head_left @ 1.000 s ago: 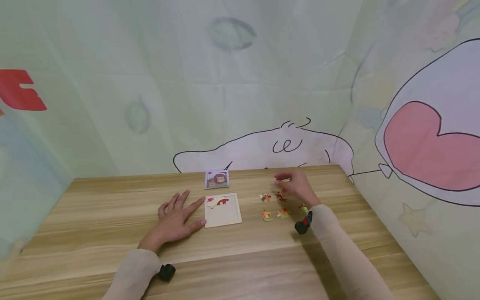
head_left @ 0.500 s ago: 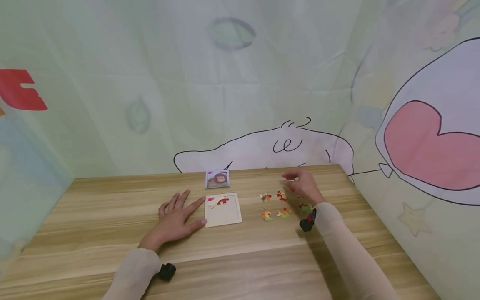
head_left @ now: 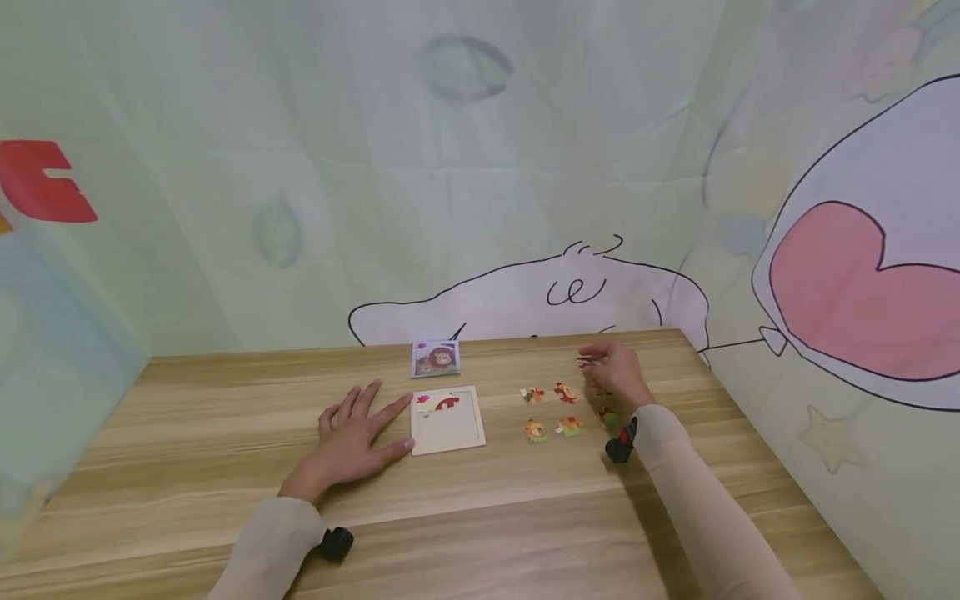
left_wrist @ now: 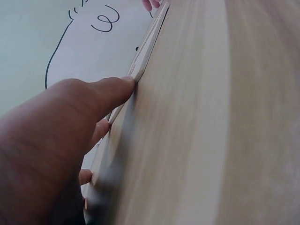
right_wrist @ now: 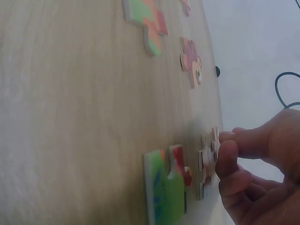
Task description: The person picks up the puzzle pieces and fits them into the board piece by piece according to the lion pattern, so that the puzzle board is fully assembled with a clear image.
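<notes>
My left hand (head_left: 354, 437) lies spread on the table, index fingertip and thumb touching the left edge of a square wooden puzzle board (head_left: 442, 435). In the left wrist view its thumb (left_wrist: 110, 93) presses that edge. Joined pieces (head_left: 437, 404) with a pink and red print fill the board's upper left. At the back right, my right hand (head_left: 615, 371) pinches a small puzzle piece (right_wrist: 215, 140) between thumb and fingers, close over the table. Below it, in the right wrist view, lie another piece (right_wrist: 205, 164) and a green and red one (right_wrist: 166, 187).
Loose puzzle pieces lie right of the board, among them an orange one (head_left: 535, 430), a red and yellow one (head_left: 565, 392) and a green one (head_left: 608, 416). A lion picture card (head_left: 435, 358) lies behind the board. A printed cloth wall (head_left: 480, 208) borders the table's (head_left: 450, 525) back.
My right hand has shifted to the right along the back of the table, uncovering the red and yellow piece. The left hand stays at the board's edge.
</notes>
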Available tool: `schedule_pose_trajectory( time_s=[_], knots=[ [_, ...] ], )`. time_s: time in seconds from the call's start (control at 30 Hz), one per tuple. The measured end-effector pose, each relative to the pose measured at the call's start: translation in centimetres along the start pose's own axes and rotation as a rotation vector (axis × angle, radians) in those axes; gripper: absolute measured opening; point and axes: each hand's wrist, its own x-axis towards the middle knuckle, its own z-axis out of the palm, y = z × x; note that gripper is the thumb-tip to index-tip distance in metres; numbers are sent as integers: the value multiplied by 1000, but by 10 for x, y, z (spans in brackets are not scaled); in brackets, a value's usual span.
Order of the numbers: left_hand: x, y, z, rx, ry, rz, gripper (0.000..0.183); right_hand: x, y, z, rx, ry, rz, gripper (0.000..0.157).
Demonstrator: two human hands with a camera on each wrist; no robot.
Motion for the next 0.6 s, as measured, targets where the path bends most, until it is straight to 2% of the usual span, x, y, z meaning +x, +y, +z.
schedule_pose_trajectory(
  time_s=[0.17,0.47,0.6],
  knots=[
    [-1,4,-3,-1,-5,-12,77,3,3,-1,5,-18,21,43],
    [-1,6,-3,35,-26,-35,77,10,6,-1,-147,-7,-24,41],
    [-1,5,-3,33,-17,-29,77,14,7,0,-245,-11,-90,39]
  ],
)
